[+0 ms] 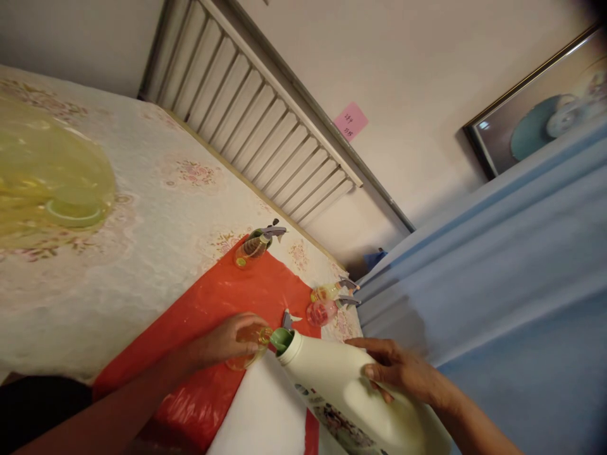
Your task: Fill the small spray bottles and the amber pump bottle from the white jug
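Hands on jug, small bottle

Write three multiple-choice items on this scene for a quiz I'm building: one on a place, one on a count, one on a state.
1. Where does the olive-tinted spray bottle with the grey trigger lie?
A. on the red plastic sheet
B. on the blue cloth
C. on the floor

2. How many small spray bottles lie near the table's far corner?
A. one
B. two
C. four

3. How is the large white plastic jug with the green spout held?
A. upright
B. tipped toward the small clear bottle
C. upside down

Answers: 1 A, red lies under it. 2 B, yellowish and pink. 3 B, the right hand tilts it; the left hand steadies the bottle.
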Available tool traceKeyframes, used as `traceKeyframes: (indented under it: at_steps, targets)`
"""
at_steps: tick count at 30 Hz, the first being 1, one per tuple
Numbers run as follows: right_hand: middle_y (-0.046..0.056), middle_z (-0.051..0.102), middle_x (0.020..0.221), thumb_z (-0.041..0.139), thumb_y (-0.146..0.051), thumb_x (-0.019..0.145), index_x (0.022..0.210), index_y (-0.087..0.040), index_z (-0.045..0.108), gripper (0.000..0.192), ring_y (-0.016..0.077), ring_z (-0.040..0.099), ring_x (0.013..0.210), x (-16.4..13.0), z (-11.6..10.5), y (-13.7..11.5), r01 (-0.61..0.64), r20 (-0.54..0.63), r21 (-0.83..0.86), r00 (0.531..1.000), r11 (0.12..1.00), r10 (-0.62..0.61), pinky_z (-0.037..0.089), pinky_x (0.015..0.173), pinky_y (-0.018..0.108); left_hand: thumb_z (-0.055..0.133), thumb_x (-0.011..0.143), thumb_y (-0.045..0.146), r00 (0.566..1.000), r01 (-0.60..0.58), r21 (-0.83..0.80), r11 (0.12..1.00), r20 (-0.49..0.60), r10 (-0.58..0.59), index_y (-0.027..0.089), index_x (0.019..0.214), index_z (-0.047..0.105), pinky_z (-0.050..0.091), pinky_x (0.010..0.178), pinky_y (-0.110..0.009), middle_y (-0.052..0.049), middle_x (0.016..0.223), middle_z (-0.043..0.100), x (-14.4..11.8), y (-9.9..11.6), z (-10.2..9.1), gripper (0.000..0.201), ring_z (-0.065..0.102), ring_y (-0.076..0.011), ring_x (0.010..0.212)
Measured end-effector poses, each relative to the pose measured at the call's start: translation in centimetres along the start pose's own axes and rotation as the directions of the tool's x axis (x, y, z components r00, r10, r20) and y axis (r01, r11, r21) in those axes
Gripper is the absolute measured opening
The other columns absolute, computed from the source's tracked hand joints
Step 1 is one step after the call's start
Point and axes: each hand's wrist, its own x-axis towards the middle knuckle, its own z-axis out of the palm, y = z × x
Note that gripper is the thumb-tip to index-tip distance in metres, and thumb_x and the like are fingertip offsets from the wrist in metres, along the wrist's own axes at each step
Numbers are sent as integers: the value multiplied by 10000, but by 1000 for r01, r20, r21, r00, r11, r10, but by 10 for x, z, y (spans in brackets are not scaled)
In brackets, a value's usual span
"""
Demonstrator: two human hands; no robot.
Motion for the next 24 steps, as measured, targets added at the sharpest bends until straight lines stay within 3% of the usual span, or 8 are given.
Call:
traceKeyframes:
  at_steps: [24]
  targets:
    - [29, 631, 770, 669, -585, 823, 1283, -160, 626, 628, 68, 460, 497, 0, 0, -2, -1, -12, -8, 1000, 1000, 1, 402, 464, 190, 672, 725, 336, 1000, 4, 13, 1000, -2, -4, 245, 1143, 658, 435, 1037, -355, -41, 1232, 675, 0, -2, 1, 428, 584, -264, 1190]
